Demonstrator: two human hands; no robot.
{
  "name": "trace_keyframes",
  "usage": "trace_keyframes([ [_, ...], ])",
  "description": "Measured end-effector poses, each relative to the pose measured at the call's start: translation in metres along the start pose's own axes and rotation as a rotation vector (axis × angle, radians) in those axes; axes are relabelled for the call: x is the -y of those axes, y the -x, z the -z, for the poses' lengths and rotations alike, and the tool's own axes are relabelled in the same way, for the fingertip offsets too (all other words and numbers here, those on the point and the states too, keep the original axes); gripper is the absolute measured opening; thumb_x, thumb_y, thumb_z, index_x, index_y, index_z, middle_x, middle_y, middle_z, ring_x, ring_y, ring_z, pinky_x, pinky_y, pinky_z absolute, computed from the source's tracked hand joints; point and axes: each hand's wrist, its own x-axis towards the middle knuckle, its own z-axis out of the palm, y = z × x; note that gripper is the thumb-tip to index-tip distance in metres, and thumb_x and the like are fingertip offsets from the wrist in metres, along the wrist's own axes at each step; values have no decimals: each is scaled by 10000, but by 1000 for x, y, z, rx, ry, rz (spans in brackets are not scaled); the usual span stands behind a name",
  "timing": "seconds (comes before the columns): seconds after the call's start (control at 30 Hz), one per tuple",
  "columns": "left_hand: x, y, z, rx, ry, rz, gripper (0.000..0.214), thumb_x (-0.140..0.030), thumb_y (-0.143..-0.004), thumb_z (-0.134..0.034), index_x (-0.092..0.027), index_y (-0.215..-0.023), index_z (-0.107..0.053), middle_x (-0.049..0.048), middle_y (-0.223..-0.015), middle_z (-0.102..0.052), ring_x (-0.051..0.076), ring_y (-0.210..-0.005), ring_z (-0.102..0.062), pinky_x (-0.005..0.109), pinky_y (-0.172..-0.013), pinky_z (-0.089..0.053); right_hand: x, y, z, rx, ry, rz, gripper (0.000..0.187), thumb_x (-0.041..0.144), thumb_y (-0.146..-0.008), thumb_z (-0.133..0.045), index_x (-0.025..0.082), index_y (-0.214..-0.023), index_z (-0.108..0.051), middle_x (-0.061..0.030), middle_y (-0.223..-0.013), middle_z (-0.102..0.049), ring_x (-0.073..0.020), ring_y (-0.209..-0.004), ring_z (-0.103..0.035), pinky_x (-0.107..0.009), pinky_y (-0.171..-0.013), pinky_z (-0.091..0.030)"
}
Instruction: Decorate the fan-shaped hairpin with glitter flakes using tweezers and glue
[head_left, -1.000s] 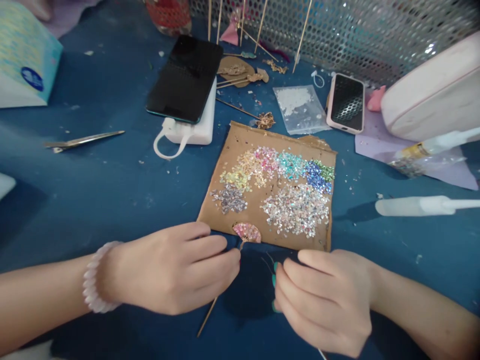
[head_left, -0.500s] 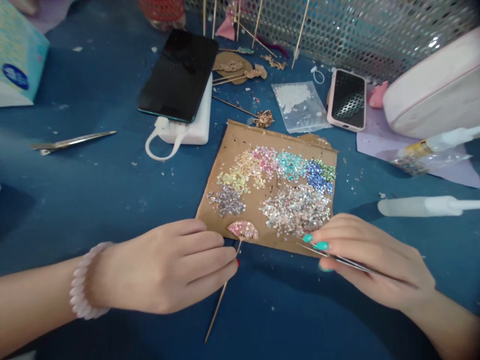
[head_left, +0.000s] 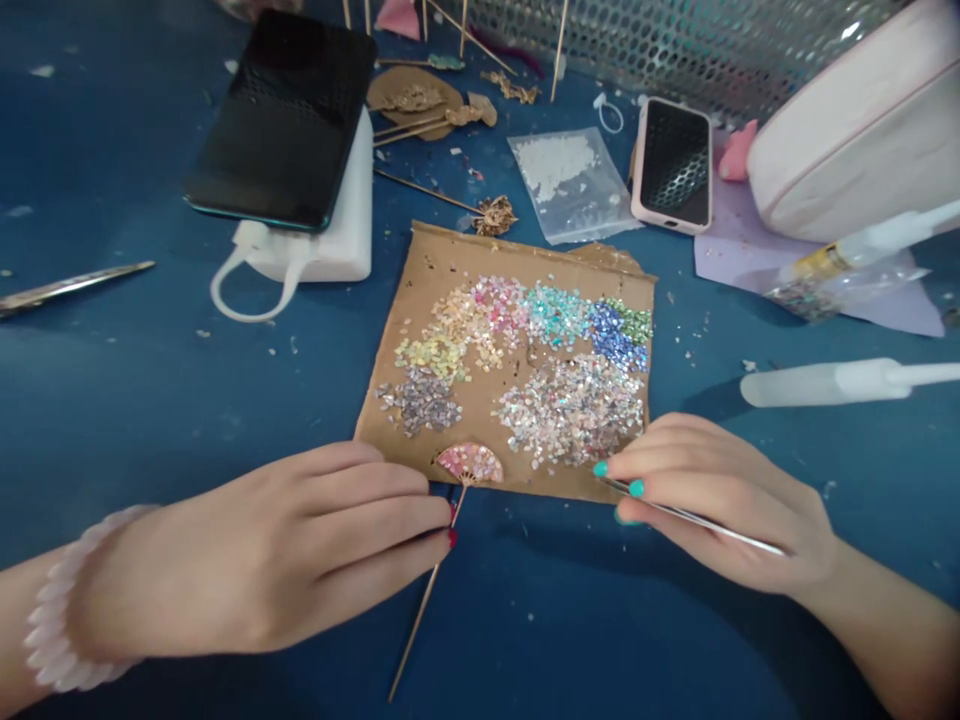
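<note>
From my head cam: my left hand (head_left: pixel 255 560), bracelet (head_left: pixel 82 600) on the wrist, is closed in a pinch on the thin stem of a fan-topped hairpin (head_left: pixel 469 462), thumb mostly hidden. The pink fan overlaps the near edge of my cardboard sheet (head_left: pixel 442 255), stem slanting down toward me; can't tell if the fan actually touches the card. My right hand (head_left: pixel 727 500) is holding metal tweezers (head_left: pixel 720 525) in a narrow grip, tips by the card's near right corner, just beside the silvery flakes (head_left: pixel 574 410). Too small to see if there's a flake in the tips.

Also on the card: grey flakes (head_left: pixel 424 402), yellow flakes (head_left: pixel 435 355), peach, pink, turquoise flakes (head_left: pixel 556 313), blue flakes (head_left: pixel 619 335) and some green. Rest of the blue worktop (head_left: pixel 525 640) is my usual mess: black phone (head_left: pixel 289 120) on a white power bank (head_left: pixel 352 210) at far left, zip bag (head_left: pixel 592 205) and pink-edged phone (head_left: pixel 673 165) behind the card, white applicator bottle (head_left: pixel 825 383) lying off to the right.
</note>
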Motion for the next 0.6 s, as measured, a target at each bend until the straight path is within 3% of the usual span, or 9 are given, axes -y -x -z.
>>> trace_keyframes([
  [0.3, -1, 5, 1, 34, -18, -29, 384, -140, -980, -265, -200, -1127, -615, -13, -1121, -658, 133, -1097, -492, 273, -1042, -222, 3, -2, 2, 5, 62, 25, 87, 130, -795, -623, 154, -857, -568, -53, -770, -707, -131, -734, -667, -301, -703, -548],
  [0.6, 0, 4, 1, 39, 5, -26, 385, -135, -981, -267, -204, -1107, -624, -7, -1102, -667, 135, -1087, -515, 281, -986, -286, 3, -3, 0, 1, 44, 17, 78, 122, -787, -636, 120, -834, -573, -79, -776, -702, -138, -750, -664, -309, -707, -538],
])
